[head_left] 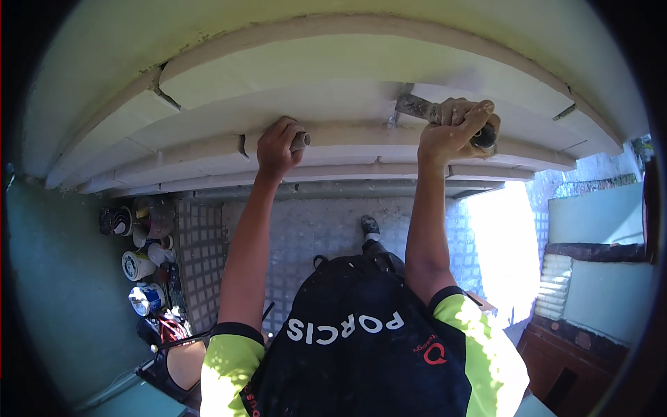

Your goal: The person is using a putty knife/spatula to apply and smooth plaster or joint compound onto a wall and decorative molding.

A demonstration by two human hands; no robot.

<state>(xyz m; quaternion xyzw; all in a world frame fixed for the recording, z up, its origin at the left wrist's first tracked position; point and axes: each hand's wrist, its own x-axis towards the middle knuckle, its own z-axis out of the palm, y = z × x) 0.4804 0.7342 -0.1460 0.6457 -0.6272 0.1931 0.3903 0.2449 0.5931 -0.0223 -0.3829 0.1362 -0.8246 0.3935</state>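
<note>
My right hand (pixel 455 128) is closed around the dark handle of a metal scraper (pixel 413 104), whose dusty blade points left against a pale, stepped surface of long boards or ledges (pixel 292 62), over a short dark vertical streak. My left hand (pixel 276 146) is closed on a small, grey, cylindrical object (pixel 300 141) by a lower ledge, left of the scraper; what exactly it is, I cannot make out. Narrow dark gaps show in several places along the ledges.
Tiled floor (pixel 306 229) lies below, with my foot (pixel 369 224) on it and bright sunlight at right. Several buckets and containers (pixel 142 264) stand along the green wall (pixel 62 264) at left. A brown wooden panel (pixel 570 354) is at lower right.
</note>
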